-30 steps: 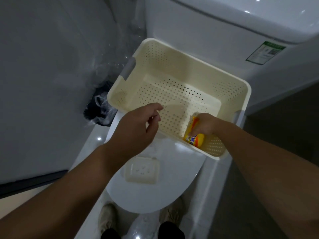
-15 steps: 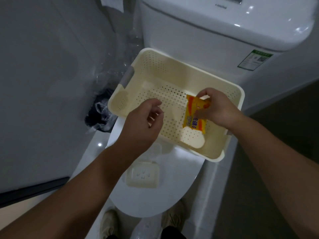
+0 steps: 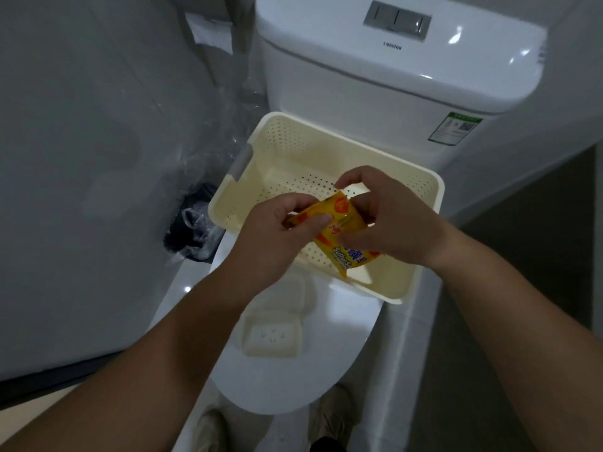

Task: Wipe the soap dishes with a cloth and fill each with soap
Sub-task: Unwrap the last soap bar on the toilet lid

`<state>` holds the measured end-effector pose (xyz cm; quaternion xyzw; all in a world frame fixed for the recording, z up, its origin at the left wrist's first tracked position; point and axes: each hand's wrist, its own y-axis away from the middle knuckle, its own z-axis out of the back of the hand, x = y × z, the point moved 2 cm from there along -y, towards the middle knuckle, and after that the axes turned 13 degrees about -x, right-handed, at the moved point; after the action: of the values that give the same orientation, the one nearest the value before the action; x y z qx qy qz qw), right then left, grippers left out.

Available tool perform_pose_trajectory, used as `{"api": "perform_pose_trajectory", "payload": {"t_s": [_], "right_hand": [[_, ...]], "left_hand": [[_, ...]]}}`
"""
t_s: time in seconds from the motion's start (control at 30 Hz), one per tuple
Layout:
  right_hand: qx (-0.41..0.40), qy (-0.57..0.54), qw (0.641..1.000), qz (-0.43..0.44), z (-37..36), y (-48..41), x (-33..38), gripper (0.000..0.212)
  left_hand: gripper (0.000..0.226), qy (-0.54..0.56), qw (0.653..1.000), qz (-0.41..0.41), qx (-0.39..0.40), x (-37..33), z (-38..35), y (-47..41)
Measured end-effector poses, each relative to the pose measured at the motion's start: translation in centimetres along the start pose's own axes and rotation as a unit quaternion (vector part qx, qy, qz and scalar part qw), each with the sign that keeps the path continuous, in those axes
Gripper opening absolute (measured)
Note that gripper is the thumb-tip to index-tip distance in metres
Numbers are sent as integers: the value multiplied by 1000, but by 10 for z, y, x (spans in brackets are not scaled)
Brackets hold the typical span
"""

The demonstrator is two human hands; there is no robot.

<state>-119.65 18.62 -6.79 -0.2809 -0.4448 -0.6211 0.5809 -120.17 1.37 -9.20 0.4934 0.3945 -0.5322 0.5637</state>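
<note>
Nearest, on the toilet lid (image 3: 287,386), a cream soap dish (image 3: 272,334) sits empty. A second dish (image 3: 293,291), prob., is just behind it, partly hidden by the L wrist. Over the near edge of the basket (image 3: 293,148), left hand (image 3: 277,236) & right hand (image 3: 388,220) each pinch the yellow soap packet (image 3: 339,233), thumb vs fingers, opposite ends, likely to tear it. Far: cistern (image 3: 391,76). Risk: wrapper gives suddenly and the bar shoots out to the floor or the bin (image 3: 192,223) at left. A hard tug could also shove the basket.
</note>
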Motion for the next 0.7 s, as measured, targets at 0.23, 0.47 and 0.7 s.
{"api": "perform_pose_trajectory", "payload": {"t_s": [0.23, 0.47, 0.7], "right_hand": [[-51, -222, 965, -130, -4, 14, -2, 69], [-122, -316, 932, -127, -38, 35, 4, 21], [-155, -313, 928, -133, -72, 74, 20, 15]], "left_hand": [[19, 168, 978, 83, -92, 6, 13, 21], [20, 189, 966, 126, -126, 4, 22, 36], [10, 9, 996, 40, -81, 1, 65, 65]]}}
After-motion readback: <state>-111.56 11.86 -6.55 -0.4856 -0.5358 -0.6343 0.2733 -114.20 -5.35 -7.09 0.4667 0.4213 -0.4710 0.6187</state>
